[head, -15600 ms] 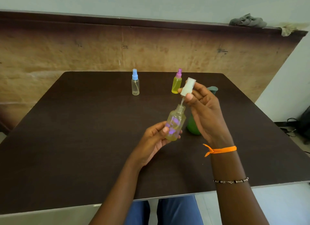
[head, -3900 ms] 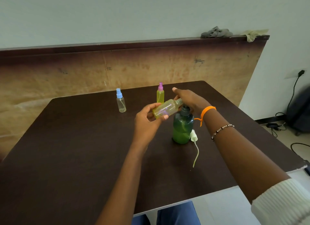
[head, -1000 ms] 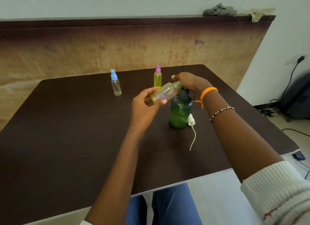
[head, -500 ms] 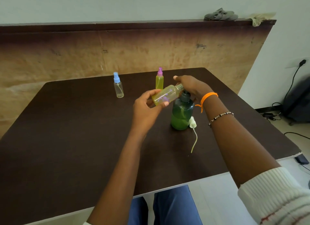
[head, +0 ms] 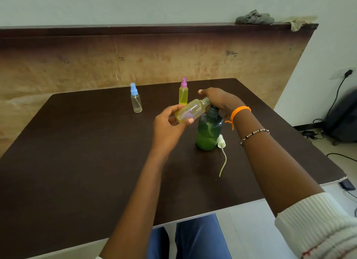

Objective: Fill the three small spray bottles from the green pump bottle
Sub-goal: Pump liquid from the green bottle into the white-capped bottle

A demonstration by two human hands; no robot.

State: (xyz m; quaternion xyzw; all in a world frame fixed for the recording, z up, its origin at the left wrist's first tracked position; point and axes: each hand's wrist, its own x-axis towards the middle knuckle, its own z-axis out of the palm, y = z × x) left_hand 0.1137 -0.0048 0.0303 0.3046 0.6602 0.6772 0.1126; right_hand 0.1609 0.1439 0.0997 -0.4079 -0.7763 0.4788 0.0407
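My left hand [head: 168,127] grips a small uncapped spray bottle [head: 190,111] holding yellowish liquid, tilted with its neck up against the spout of the green pump bottle [head: 208,133]. My right hand [head: 218,99] lies on top of the pump head and hides it, fingers stretched out to the left. The white spray cap [head: 220,141] with its dip tube lies on the table beside the green bottle. Further back stand a clear bottle with a blue cap [head: 136,99] and a yellow-filled bottle with a pink cap [head: 183,93].
The dark brown table [head: 77,152] meets a wooden panel at the back. Rags sit on the panel's top ledge [head: 255,19]. A dark bag and cables [head: 340,119] lie on the floor to the right.
Earlier my right hand held the white cap above the small bottle; the cap now lies on the table. Over the last second both hands keep the same pose at the pump.
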